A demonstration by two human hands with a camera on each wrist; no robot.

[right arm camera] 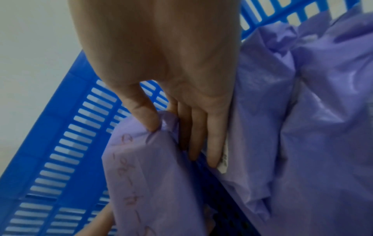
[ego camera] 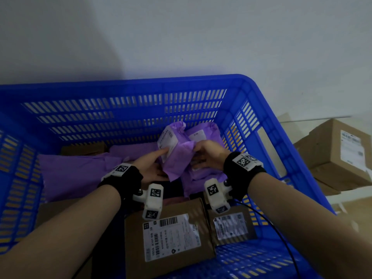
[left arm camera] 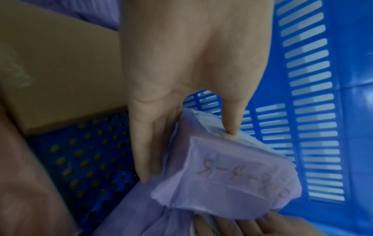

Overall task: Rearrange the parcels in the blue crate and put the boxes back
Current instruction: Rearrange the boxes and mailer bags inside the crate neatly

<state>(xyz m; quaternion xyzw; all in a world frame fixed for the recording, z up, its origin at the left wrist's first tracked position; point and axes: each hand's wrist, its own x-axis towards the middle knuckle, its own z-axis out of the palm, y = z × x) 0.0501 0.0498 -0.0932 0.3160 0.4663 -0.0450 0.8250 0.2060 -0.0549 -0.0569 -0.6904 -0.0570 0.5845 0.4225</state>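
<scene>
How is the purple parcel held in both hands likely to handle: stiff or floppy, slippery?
The purple parcel probably has a stiff core: its flat face keeps its shape between the left hand and right hand. The loose wrapper wrinkles under the fingertips, so it may slide.

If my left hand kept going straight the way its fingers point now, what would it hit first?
The left hand already grips the purple parcel, so that comes first. Past it, probably the other purple parcel against the blue crate far wall, though depth is unclear.
</scene>
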